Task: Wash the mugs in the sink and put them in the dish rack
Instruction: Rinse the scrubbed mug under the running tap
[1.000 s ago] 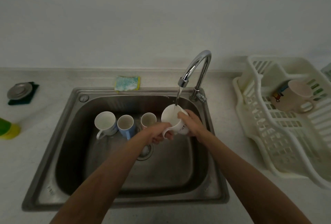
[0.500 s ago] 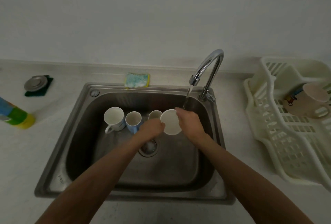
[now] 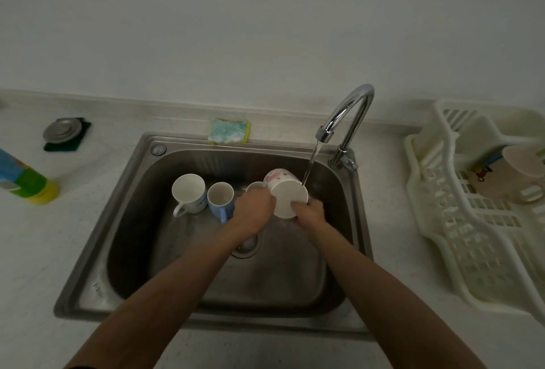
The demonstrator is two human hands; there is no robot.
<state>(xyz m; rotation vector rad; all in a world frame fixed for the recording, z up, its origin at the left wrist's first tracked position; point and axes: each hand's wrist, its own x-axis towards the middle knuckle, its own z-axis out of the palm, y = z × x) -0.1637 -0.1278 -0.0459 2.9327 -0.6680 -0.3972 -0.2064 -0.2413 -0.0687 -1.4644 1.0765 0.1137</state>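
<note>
Here, nearest the camera, both forearms reach over the front rim of the sink [image 3: 97, 286] so that the work happens above the basin, where the splashes can fall to the drain [image 3: 246, 247]. The left hand [image 3: 253, 211] closes against the side of the printed mug [image 3: 287, 199]; its fingers are hidden behind the knuckles, so I cannot tell whether they hook the handle or wrap the wall. The right hand [image 3: 309, 214] curls its fingers round the lower edge of the base. Held between the two hands, the mug is tipped with its bottom toward the camera and its mouth away. This seems meant to let the water [image 3: 309, 165] strike the base and run off rather than pool inside.

Just beyond the left hand three more mugs stand upright in a row on the sink floor: a white mug [image 3: 188, 191], a blue mug [image 3: 220, 199] and a small mug [image 3: 255, 186], half hidden. They probably wait their turn within easy reach.

The tap [image 3: 351, 115] arches over the right rear corner, and a sponge [image 3: 229, 131] rests on the back ledge, handy for scrubbing. To the right the dish rack [image 3: 460, 250] sits beside the sink with a pink mug [image 3: 522, 162] already in it, so a rinsed mug has only a short way to go.
</note>
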